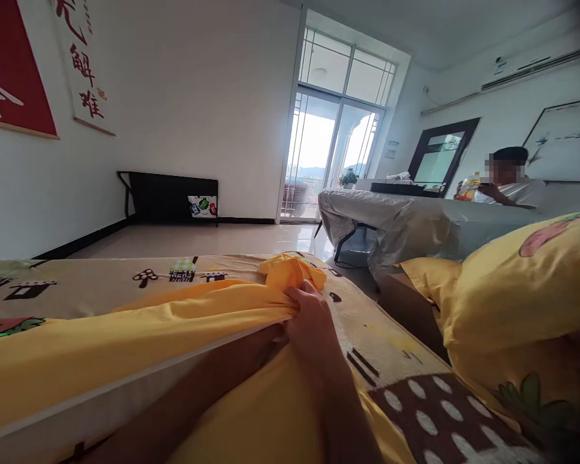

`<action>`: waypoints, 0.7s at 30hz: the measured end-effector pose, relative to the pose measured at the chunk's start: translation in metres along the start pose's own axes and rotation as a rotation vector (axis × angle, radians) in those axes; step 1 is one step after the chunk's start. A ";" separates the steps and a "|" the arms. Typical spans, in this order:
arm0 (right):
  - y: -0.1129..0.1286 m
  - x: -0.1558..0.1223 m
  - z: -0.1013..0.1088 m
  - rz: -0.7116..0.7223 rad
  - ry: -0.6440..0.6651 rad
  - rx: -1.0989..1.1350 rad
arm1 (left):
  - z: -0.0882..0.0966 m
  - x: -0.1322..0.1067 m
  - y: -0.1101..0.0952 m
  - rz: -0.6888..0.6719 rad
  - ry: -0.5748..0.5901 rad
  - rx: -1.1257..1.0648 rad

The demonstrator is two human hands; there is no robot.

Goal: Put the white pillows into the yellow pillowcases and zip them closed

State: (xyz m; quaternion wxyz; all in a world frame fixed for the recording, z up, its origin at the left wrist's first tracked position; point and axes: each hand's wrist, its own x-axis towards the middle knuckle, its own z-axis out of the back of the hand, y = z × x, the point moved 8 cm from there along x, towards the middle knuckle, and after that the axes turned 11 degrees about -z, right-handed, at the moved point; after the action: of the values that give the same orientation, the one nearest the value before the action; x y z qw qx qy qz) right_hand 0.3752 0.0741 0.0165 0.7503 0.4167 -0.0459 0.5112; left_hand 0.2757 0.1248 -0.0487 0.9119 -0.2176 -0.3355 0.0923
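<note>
A yellow pillowcase (pixel 140 328) lies stretched across a patterned blanket (pixel 415 399) on the bed in front of me. A white edge (pixel 125 383) shows along its lower side. My right hand (pixel 312 319) is closed on the bunched far end of the pillowcase, thumb on top. My left forearm (pixel 198 390) reaches in under the yellow cloth from the lower left. Its hand is hidden behind the cloth and my right hand.
A second yellow printed pillow (pixel 517 303) lies at the right. Beyond the bed stands a table under a grey cover (pixel 415 222), with a person (pixel 507 183) seated behind it. A glass balcony door (pixel 328 154) and a low black bench (pixel 169 196) stand by the far wall.
</note>
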 end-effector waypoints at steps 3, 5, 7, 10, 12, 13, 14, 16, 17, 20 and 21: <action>0.015 -0.005 0.007 0.158 -0.045 0.070 | -0.002 0.002 -0.004 -0.037 0.021 0.024; 0.018 -0.006 0.007 0.174 -0.022 0.142 | -0.003 0.003 -0.006 -0.065 0.037 0.043; 0.015 -0.004 0.004 0.106 -0.007 0.157 | -0.003 0.004 -0.007 -0.094 0.051 0.062; 0.007 -0.002 -0.001 -0.002 -0.005 0.093 | -0.004 0.004 -0.010 -0.136 0.068 0.090; 0.004 -0.001 -0.006 -0.045 0.026 0.055 | -0.005 0.003 -0.011 -0.158 0.076 0.106; 0.002 0.000 -0.008 -0.063 0.038 0.036 | -0.005 0.003 -0.011 -0.168 0.077 0.112; 0.001 0.000 -0.010 -0.079 0.039 0.015 | -0.005 0.003 -0.012 -0.176 0.078 0.118; -0.002 0.001 -0.010 -0.113 0.023 -0.035 | -0.005 0.002 -0.012 -0.192 0.076 0.129; -0.003 0.001 -0.010 -0.126 0.015 -0.058 | -0.005 0.003 -0.012 -0.198 0.074 0.134; -0.003 0.003 -0.009 -0.112 -0.014 -0.108 | -0.005 0.005 -0.011 -0.214 0.061 0.147; -0.002 0.004 -0.009 -0.094 -0.023 -0.116 | -0.006 0.007 -0.011 -0.219 0.058 0.152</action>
State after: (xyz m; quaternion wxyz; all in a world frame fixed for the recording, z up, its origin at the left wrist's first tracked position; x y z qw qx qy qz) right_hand 0.3756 0.0826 0.0114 0.7959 0.3800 -0.0644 0.4670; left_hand 0.2850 0.1156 -0.0438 0.9396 -0.1126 -0.3231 0.0109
